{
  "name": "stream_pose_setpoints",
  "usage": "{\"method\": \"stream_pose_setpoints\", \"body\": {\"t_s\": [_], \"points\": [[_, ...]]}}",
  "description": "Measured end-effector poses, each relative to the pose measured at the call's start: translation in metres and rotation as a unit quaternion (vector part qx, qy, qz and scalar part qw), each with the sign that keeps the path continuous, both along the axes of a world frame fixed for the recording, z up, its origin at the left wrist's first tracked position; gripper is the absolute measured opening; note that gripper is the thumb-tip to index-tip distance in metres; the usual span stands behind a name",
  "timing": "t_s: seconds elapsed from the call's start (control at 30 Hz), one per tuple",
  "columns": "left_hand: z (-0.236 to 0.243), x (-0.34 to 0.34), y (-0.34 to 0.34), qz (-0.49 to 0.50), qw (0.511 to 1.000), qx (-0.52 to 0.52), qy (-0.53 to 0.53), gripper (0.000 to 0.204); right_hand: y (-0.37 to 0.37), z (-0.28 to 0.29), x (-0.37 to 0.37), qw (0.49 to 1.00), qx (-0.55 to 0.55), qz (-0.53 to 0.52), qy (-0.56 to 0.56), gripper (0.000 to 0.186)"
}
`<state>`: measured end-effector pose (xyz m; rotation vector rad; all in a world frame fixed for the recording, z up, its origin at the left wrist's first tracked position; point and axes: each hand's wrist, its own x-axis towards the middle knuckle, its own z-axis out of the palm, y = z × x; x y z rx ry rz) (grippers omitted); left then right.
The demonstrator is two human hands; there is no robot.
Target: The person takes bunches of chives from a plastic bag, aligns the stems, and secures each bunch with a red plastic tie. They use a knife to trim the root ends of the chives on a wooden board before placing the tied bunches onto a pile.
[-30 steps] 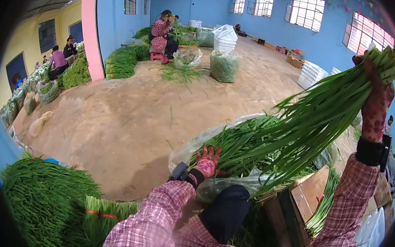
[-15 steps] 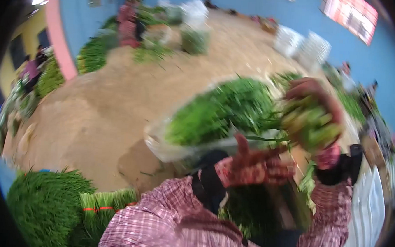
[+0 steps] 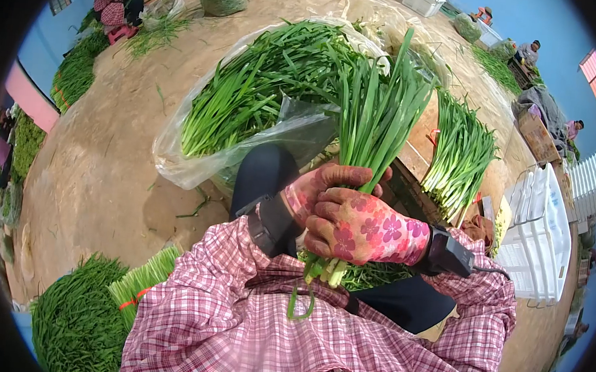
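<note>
My left hand [image 3: 315, 187] and my right hand [image 3: 367, 228], in floral gloves, are closed around an upright bunch of long green leafy stalks [image 3: 385, 103] at my lap, my right hand nearer me. Pale stem ends poke out below my fingers, with a loose leaf dangling. Just beyond, an open clear plastic bag [image 3: 173, 161] holds a heap of similar greens [image 3: 256, 95]. To its right, a bundle with red bands [image 3: 457, 155] lies on a wooden board [image 3: 413, 145].
White plastic crates [image 3: 534, 234] stand at my right. A pile of greens [image 3: 75, 315] and banded pale-stemmed bundles [image 3: 135, 285] lie at my lower left. A seated co-worker [image 3: 111, 4] is at the far upper left; others [image 3: 528, 53] sit along the right wall.
The bunch, earlier raised high in my right hand, has come down to my lap. My left hand has left the bag and joined the grip. The view has tipped downward.
</note>
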<state>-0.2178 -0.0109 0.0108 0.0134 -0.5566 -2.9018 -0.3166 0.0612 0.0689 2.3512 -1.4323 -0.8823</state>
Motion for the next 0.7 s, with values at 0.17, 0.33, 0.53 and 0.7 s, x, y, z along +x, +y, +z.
{"method": "stream_pose_setpoints", "body": {"t_s": [0.17,0.33,0.53,0.7], "points": [[0.011,-0.016,-0.014,0.102,0.970,-0.196,-0.105,0.039,0.038,0.041,-0.040,0.881,-0.033,0.252,-0.400,0.041],[0.021,-0.025,-0.018,0.286,0.882,-0.365,-0.085,0.046,0.055,0.039,-0.076,0.600,-0.105,-0.181,-0.772,0.054],[0.031,-0.069,-0.002,0.352,0.842,-0.347,0.218,0.080,0.029,0.006,-0.133,0.483,-0.010,-0.206,-0.851,0.059],[0.011,-0.075,-0.007,0.492,0.589,-0.635,0.083,0.076,0.025,0.004,-0.124,0.468,-0.023,-0.164,-0.868,0.058]]}}
